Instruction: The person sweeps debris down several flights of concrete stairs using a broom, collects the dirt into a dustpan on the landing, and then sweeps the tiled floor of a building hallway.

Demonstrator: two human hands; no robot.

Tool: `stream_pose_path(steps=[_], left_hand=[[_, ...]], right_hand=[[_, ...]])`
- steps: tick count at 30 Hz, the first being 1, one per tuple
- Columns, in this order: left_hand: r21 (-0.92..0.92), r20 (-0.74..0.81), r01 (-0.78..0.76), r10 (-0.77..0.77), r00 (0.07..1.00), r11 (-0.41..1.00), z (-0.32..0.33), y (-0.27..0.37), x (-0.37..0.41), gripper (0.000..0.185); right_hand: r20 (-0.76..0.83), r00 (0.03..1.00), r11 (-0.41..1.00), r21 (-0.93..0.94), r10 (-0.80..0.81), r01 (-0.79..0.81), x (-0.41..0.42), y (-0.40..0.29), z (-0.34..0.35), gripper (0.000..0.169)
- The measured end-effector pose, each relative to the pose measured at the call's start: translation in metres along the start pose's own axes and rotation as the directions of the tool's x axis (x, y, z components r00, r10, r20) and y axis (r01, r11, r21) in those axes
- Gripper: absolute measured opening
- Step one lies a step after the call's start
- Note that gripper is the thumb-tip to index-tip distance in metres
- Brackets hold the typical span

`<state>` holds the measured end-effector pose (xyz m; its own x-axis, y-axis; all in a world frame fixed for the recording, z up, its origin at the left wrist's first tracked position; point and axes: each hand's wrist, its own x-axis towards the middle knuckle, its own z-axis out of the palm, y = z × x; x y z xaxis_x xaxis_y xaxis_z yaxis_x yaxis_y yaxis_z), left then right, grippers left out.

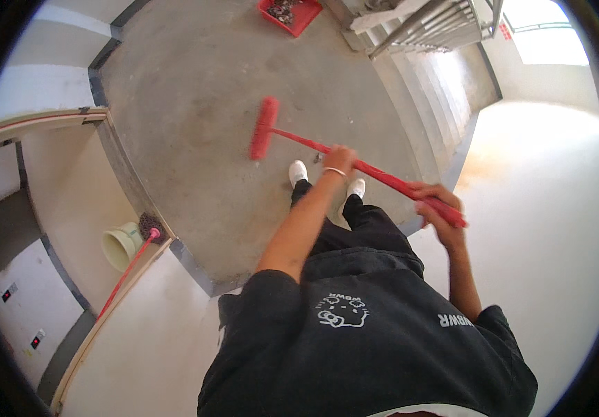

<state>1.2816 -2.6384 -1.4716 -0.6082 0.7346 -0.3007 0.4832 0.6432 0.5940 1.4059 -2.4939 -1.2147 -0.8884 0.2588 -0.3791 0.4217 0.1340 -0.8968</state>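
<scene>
A red broom [264, 129] reaches diagonally across the view, its bristle head on or just above the grey concrete floor [200, 172], ahead and to the left of my white shoes. Partway along the red handle, my left hand [340, 159] is wrapped around it. Near the handle's top end, at the right, my right hand [441, 208] grips it, slightly blurred. A small bit of debris [318, 157] lies on the floor between the left shoe and my left hand. Farther off, at the top, a red dustpan [304, 20] holds a heap of dark and pale debris.
Concrete steps [419, 104] with a metal railing [408, 28] rise at the right. In the doorway at the left stand a pale bucket [122, 245] and a mop [151, 228] with a red handle. White walls border the floor on both sides.
</scene>
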Motion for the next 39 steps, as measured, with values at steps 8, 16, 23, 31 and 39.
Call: stream_pose_path(steps=[8, 16, 23, 31, 39], left_hand=[[-0.123, -0.106, -0.149, 0.136, 0.985, 0.981, -0.086, 0.081, 0.034, 0.013], [0.074, -0.379, 0.152, -0.113, 0.918, 0.986, -0.173, -0.025, 0.113, 0.022], [0.032, -0.431, 0.099, -0.075, 0.899, 0.995, -0.141, -0.036, 0.162, 0.027], [0.059, 0.047, -0.254, 0.251, 0.967, 0.966, -0.098, 0.146, 0.215, 0.012], [-0.022, 0.277, -0.316, 0.31, 0.909, 0.948, -0.183, 0.219, 0.243, 0.01]], right_hand=[[-0.333, 0.939, 0.991, 0.063, -0.089, 0.116, 0.011, -0.084, -0.018, 0.014], [-0.129, 0.975, 0.968, 0.149, -0.183, 0.202, 0.141, -0.07, 0.029, 0.023], [-0.021, 0.97, 0.969, 0.041, -0.244, 0.245, 0.219, -0.015, 0.015, 0.02], [-0.212, 0.976, 0.999, -0.003, 0.052, -0.054, 0.157, -0.044, -0.162, 0.015], [-0.513, 0.835, 0.96, 0.068, -0.2, 0.272, 0.159, -0.089, -0.179, 0.009]])
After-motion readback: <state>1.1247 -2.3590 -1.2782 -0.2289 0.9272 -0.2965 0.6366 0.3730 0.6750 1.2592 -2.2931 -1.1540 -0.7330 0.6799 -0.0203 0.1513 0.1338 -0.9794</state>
